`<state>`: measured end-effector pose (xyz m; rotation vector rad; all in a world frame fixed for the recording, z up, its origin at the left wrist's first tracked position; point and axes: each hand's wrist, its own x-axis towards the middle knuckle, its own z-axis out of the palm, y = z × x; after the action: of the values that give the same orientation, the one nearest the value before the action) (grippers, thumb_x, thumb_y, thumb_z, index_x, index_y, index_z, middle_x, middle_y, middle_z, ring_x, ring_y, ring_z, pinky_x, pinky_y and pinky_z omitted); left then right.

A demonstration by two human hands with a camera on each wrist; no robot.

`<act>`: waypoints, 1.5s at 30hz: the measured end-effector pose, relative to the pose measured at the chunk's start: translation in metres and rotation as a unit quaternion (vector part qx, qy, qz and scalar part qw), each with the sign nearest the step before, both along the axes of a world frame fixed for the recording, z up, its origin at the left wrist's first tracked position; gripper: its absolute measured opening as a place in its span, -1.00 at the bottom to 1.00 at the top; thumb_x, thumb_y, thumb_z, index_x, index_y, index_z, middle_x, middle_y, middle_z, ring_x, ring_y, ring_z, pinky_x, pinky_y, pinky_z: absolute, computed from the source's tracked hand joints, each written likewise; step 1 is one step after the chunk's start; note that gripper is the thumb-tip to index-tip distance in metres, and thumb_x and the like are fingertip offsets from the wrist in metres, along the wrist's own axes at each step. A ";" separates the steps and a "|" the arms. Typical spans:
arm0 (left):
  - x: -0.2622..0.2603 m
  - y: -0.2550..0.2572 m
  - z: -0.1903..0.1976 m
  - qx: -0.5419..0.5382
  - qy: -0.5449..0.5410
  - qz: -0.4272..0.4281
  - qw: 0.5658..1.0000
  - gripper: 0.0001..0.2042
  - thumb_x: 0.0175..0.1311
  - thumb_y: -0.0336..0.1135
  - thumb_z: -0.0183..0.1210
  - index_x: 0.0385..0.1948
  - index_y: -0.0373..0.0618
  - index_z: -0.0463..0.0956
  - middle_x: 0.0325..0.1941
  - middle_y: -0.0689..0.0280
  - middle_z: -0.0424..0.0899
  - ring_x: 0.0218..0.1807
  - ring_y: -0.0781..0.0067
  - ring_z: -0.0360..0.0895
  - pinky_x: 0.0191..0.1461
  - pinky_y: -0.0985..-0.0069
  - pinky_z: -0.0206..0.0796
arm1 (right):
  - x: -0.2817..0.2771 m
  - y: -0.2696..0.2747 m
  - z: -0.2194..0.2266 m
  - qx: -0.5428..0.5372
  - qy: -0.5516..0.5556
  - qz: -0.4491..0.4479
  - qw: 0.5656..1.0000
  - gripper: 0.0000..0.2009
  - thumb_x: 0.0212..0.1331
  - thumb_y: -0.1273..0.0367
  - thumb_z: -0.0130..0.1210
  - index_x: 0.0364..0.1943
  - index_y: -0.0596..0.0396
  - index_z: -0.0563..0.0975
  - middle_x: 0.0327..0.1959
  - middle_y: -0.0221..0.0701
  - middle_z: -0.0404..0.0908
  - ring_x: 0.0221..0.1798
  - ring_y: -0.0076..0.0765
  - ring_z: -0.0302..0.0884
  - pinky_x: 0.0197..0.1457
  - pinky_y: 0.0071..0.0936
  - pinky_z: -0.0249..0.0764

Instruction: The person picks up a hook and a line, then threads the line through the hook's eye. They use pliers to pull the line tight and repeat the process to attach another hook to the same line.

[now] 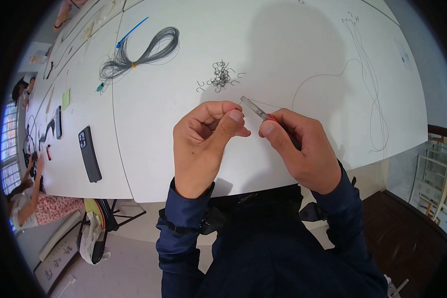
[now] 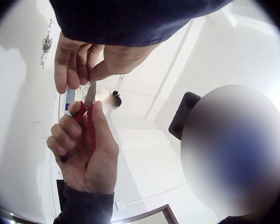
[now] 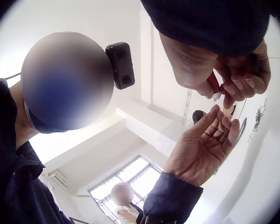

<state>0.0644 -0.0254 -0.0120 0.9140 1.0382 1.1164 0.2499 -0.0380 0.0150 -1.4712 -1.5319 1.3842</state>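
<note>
The right hand [image 1: 303,144] grips red-handled pliers [image 1: 256,108], whose metal jaws point up and left at the left hand's fingertips. Thumb and forefinger of the left hand [image 1: 203,139] pinch something small, mostly hidden, beside the jaw tip. A thin line [image 1: 265,104] runs from near that tip to the right across the table. In the left wrist view the red pliers [image 2: 87,114] lie in the right hand [image 2: 86,149], under the left hand's fingers. Beyond both hands is a pile of small dark hooks [image 1: 222,75].
A coil of dark line [image 1: 156,47] with a blue tie [image 1: 134,31] lies at the upper left of the white table [image 1: 184,89]. A black phone [image 1: 90,154] is at the left. Long strands with hooks [image 1: 370,84] lie at the right. Another person's arm [image 1: 36,174] shows far left.
</note>
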 end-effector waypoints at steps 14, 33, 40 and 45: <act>0.001 0.000 -0.001 0.016 0.086 0.034 0.996 -0.86 0.38 -0.42 0.18 -0.20 -0.33 0.58 -0.36 0.23 0.68 -0.31 0.47 0.65 -0.08 0.49 0.54 | -0.001 -0.007 -0.002 -0.014 0.005 0.004 1.000 -0.65 0.36 0.18 0.10 -0.37 0.26 0.55 -0.68 -0.37 0.36 -0.58 -0.50 0.19 -0.46 -0.46 0.22; 0.000 0.001 0.000 -0.035 -0.036 0.004 0.999 -0.83 0.34 -0.47 0.21 -0.16 -0.41 0.57 -0.31 0.22 0.67 -0.24 0.42 0.69 0.01 0.46 0.59 | 0.001 -0.003 -0.003 -0.030 0.042 -0.008 0.999 -0.65 0.43 0.16 -0.03 -0.32 0.21 0.54 -0.54 -0.59 0.34 -0.42 -0.66 0.15 -0.32 -0.61 0.12; -0.003 0.002 -0.005 -0.012 0.003 0.028 1.000 -0.88 0.35 -0.48 0.16 -0.17 -0.34 0.57 -0.33 0.19 0.69 -0.26 0.42 0.68 0.00 0.32 0.63 | 0.011 -0.012 -0.009 -0.014 0.009 0.010 1.000 -0.73 0.35 0.25 0.04 -0.19 0.25 0.51 -0.51 -0.29 0.46 -0.45 -0.40 0.33 -0.32 -0.39 0.31; -0.004 0.002 -0.006 0.017 0.048 0.048 0.998 -0.87 0.34 -0.48 0.18 -0.17 -0.34 0.57 -0.31 0.17 0.68 -0.24 0.40 0.68 0.01 0.34 0.61 | 0.011 -0.024 -0.031 0.161 -0.240 0.062 0.955 -0.75 0.30 0.28 0.08 -0.06 0.14 0.48 -0.17 -0.15 0.52 -0.12 -0.26 0.45 -0.01 -0.19 0.32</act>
<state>0.0600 -0.0232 -0.0183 0.9599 1.1545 1.1818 0.2613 -0.0621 -0.0164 -1.5907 -2.0683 0.8092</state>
